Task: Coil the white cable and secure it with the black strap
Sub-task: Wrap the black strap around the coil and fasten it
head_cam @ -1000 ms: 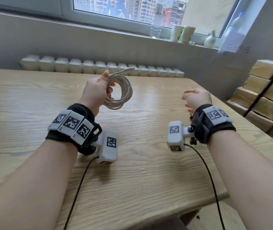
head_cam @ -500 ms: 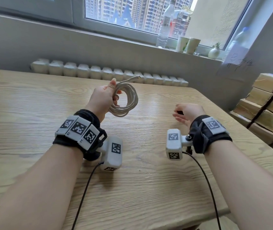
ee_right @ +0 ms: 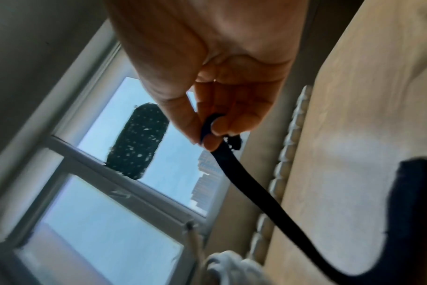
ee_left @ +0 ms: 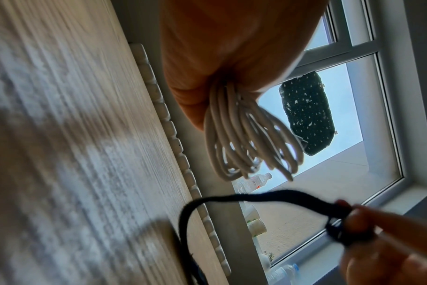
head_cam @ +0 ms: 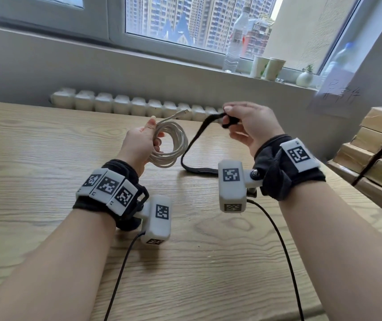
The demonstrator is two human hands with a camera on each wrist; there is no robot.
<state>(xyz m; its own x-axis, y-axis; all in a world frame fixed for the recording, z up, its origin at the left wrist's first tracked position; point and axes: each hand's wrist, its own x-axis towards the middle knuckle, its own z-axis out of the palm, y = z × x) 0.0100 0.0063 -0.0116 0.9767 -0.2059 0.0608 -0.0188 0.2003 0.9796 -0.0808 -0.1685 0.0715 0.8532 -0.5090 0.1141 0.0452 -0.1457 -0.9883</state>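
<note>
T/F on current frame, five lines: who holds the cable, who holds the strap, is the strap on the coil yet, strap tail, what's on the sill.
1. The left hand grips the coiled white cable. True.
2. The right hand is empty. False: it pinches one end of the black strap.
3. The strap is already wrapped round the coil. False: it hangs beside the coil, not round it.
4. The strap's lower part lies on the wooden table. True.
5. The windowsill holds only a plant. False: a clear bottle and two paper cups stand there too.
</note>
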